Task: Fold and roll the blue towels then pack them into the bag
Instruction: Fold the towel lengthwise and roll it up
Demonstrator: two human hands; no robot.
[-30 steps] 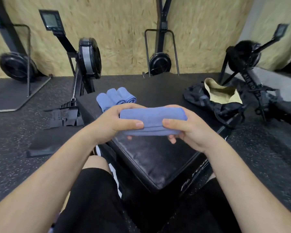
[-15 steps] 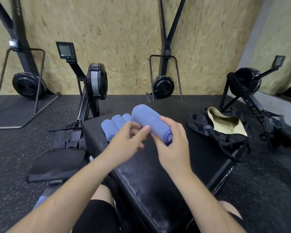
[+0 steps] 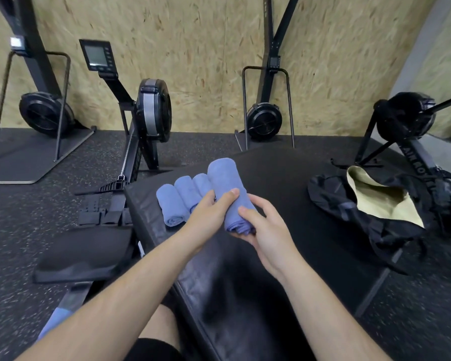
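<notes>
I hold a rolled blue towel [image 3: 225, 186] lengthwise above the black padded box [image 3: 284, 178]. My right hand [image 3: 264, 227] grips its near end from the right and below. My left hand [image 3: 206, 212] pinches its side, fingertips on the roll. Directly to the left, three rolled blue towels [image 3: 182, 199] lie side by side on the box; the held roll touches or nearly touches the rightmost one. The black bag [image 3: 349, 207] lies open on the right of the box, its pale yellow lining [image 3: 375, 196] showing.
A rowing machine [image 3: 146, 118] with a monitor stands left of the box, its seat pad [image 3: 84, 254] near my left arm. More black gym machines stand along the chipboard wall and at the right. Another blue cloth [image 3: 56, 320] shows at lower left by my knee.
The roll was held crosswise in both hands; it has been turned to point away from me and brought forward and down beside the three rolls. The view tilted upward.
</notes>
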